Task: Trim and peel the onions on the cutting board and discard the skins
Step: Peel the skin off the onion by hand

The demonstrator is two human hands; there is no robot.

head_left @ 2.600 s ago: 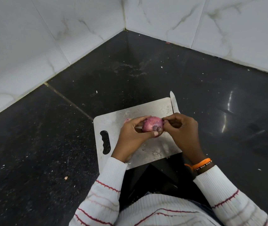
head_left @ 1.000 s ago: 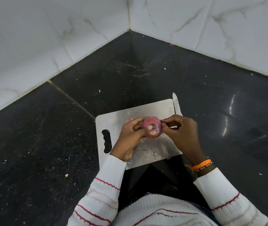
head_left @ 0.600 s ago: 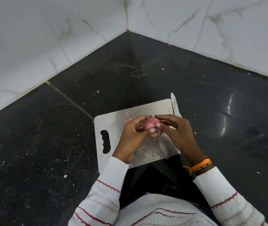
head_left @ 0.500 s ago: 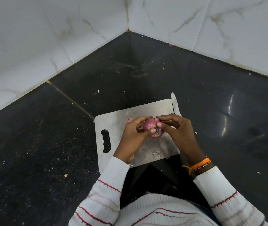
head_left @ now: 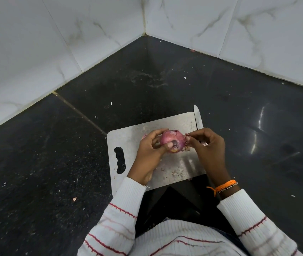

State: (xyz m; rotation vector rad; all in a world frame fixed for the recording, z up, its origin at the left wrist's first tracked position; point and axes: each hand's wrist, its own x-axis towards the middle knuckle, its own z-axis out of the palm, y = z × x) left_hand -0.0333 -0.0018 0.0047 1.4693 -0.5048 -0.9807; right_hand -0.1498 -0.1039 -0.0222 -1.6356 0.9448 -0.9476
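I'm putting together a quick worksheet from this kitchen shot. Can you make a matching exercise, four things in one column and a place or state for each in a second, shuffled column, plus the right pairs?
Things:
1. onion
2. knife
3. cutting board
4. wristband

Places or states:
A. lies flat on the dark counter, handle hole on its left side
B. orange, tied round the right wrist
C. held above the board in the left hand, while the right hand pinches its skin
D. lies along the board's right edge, tip pointing away from the person

Pairs: 1-C, 2-D, 3-A, 4-B
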